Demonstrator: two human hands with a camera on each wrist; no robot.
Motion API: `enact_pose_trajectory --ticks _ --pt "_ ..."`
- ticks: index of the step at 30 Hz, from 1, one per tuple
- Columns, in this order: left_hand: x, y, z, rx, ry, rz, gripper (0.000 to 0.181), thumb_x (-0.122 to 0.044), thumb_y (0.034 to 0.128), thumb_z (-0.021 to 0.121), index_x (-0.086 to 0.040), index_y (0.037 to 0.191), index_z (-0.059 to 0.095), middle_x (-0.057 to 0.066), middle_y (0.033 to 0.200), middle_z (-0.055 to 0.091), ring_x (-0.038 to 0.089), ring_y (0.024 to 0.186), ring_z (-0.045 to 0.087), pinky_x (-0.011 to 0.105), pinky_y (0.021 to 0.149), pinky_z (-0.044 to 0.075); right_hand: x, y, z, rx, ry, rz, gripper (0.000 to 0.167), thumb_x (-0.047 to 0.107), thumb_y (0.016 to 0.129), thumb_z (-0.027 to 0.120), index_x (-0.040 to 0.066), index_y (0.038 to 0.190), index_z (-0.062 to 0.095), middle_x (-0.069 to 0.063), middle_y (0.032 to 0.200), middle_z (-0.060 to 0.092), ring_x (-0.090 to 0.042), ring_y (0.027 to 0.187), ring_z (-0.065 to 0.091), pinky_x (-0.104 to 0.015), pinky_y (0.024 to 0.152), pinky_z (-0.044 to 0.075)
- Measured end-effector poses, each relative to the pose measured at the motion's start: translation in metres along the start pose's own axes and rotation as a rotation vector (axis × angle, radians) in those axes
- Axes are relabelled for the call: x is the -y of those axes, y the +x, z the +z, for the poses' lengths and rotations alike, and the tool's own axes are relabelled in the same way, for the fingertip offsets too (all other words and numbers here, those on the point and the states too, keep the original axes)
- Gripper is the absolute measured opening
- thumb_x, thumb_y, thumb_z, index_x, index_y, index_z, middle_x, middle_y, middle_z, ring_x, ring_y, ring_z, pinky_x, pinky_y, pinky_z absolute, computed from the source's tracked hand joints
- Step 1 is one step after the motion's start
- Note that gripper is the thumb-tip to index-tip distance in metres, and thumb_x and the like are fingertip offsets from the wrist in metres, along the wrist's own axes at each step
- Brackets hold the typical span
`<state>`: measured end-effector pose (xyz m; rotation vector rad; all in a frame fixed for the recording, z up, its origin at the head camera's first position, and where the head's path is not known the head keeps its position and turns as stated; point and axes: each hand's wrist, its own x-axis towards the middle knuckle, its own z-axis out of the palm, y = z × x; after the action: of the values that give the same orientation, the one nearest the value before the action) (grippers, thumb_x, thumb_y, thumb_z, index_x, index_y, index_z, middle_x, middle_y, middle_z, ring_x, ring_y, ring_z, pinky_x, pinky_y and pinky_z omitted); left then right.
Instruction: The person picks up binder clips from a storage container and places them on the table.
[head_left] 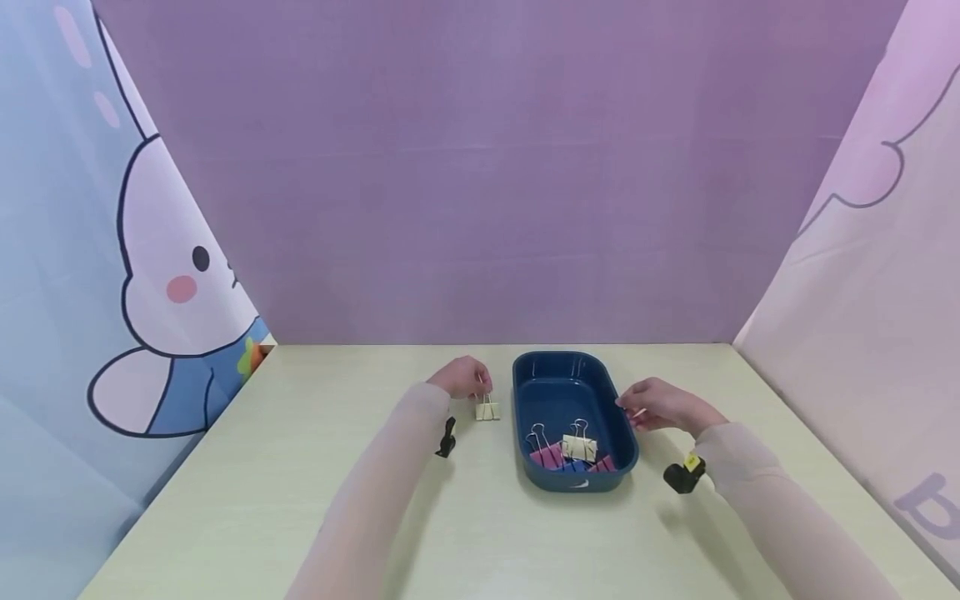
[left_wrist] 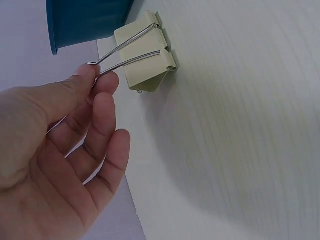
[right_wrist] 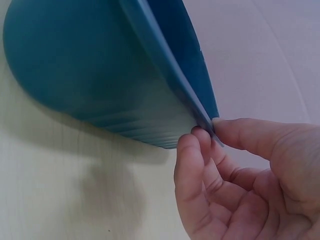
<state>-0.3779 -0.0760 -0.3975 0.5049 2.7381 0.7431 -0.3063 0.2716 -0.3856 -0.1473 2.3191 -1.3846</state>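
My left hand (head_left: 462, 378) pinches the wire handle of a pale yellow binder clip (head_left: 487, 412) between thumb and index finger. In the left wrist view the yellow binder clip (left_wrist: 142, 52) is at or just above the table; I cannot tell if it touches. Just right of it stands a dark blue tray (head_left: 542, 367). My right hand (head_left: 663, 405) grips the tray's right rim, and the right wrist view shows the thumb (right_wrist: 245, 134) on one side of the rim, fingers on the other. Inside the tray's near end lie another yellow binder clip (head_left: 579, 447), pink binder clips (head_left: 547, 456) and something blue.
The pale table (head_left: 315, 467) runs back to a purple backdrop (head_left: 480, 183). A cartoon-printed cloth (head_left: 60, 275) hangs on the left and a pale pink one (head_left: 862, 350) on the right. Small black devices sit at both wrists.
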Motion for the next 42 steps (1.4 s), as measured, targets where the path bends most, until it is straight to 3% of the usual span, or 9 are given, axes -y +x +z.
enact_pose_trajectory --ticks 5,9,13,17,20,23,30,36,42 --pt "-0.001 0.0 0.0 0.017 -0.014 -0.026 0.008 -0.006 0.0919 0.063 -0.007 0.092 0.071 0.002 0.081 0.068 0.012 0.069 0.057 0.024 0.064 0.047 -0.001 0.003 -0.001 -0.011 -0.006 0.011 0.028 0.011 0.097 0.051 -0.012 0.111 0.056 -0.002 0.077 0.056 -0.011 0.068 0.057 -0.023 0.062 0.053" --pt "-0.007 -0.002 -0.008 0.005 0.008 -0.034 0.007 -0.011 0.0921 0.065 -0.009 0.095 0.071 0.003 0.092 0.07 0.015 0.077 0.064 0.03 0.075 0.052 0.0 0.002 0.0 -0.014 0.002 0.015 0.026 0.011 0.097 0.05 -0.012 0.11 0.056 -0.002 0.076 0.056 -0.011 0.067 0.057 -0.023 0.061 0.053" --pt "-0.032 -0.005 -0.023 -0.068 0.072 0.045 0.017 -0.017 0.0936 0.064 -0.007 0.107 0.068 0.006 0.108 0.068 0.022 0.095 0.065 0.037 0.087 0.052 0.002 0.0 -0.001 -0.003 0.013 0.011 0.026 0.01 0.098 0.05 -0.013 0.11 0.055 -0.002 0.076 0.056 -0.011 0.067 0.056 -0.022 0.061 0.052" --pt "-0.076 -0.011 -0.031 -0.115 0.133 0.168 0.03 -0.023 0.0965 0.059 -0.008 0.122 0.062 0.008 0.122 0.065 0.024 0.111 0.061 0.038 0.096 0.048 0.001 0.0 -0.001 0.003 0.016 0.009 0.027 0.01 0.098 0.05 -0.013 0.11 0.055 -0.002 0.077 0.055 -0.01 0.067 0.056 -0.022 0.061 0.052" --pt "-0.106 -0.014 -0.02 -0.104 0.195 0.255 0.036 -0.026 0.0981 0.057 -0.011 0.131 0.057 0.005 0.133 0.06 0.022 0.122 0.056 0.035 0.103 0.044 0.001 0.0 -0.001 0.004 0.01 0.009 0.026 0.011 0.098 0.05 -0.012 0.109 0.056 -0.002 0.077 0.055 -0.011 0.067 0.056 -0.022 0.061 0.052" --pt "-0.125 -0.015 0.005 -0.061 0.299 0.321 0.041 -0.026 0.0978 0.057 -0.014 0.137 0.053 0.001 0.14 0.054 0.017 0.129 0.051 0.03 0.108 0.04 0.001 0.0 0.001 0.011 0.01 0.004 0.026 0.012 0.098 0.051 -0.012 0.109 0.056 -0.002 0.077 0.056 -0.011 0.067 0.057 -0.022 0.061 0.052" --pt "-0.147 -0.019 0.053 0.142 0.495 0.323 0.042 -0.025 0.095 0.062 -0.019 0.136 0.055 -0.006 0.138 0.056 0.009 0.125 0.054 0.025 0.103 0.043 0.0 0.0 -0.001 0.023 0.019 -0.009 0.024 0.011 0.097 0.05 -0.011 0.107 0.057 -0.002 0.077 0.056 -0.01 0.067 0.057 -0.022 0.061 0.052" --pt "-0.155 -0.022 0.063 0.203 0.535 0.311 0.026 -0.021 0.0929 0.065 -0.019 0.118 0.069 -0.008 0.119 0.068 0.006 0.107 0.063 0.023 0.092 0.05 0.001 0.001 0.0 0.009 0.017 0.006 0.023 0.01 0.098 0.05 -0.009 0.106 0.057 -0.002 0.077 0.056 -0.011 0.067 0.057 -0.022 0.06 0.052" --pt "-0.156 -0.02 0.06 0.177 0.4 0.3 0.015 -0.009 0.0911 0.066 -0.016 0.101 0.075 -0.006 0.1 0.072 0.003 0.083 0.064 0.018 0.077 0.053 0.001 0.002 0.0 0.01 0.025 0.014 0.021 0.01 0.098 0.05 -0.008 0.105 0.057 -0.002 0.077 0.056 -0.01 0.067 0.056 -0.021 0.06 0.051"
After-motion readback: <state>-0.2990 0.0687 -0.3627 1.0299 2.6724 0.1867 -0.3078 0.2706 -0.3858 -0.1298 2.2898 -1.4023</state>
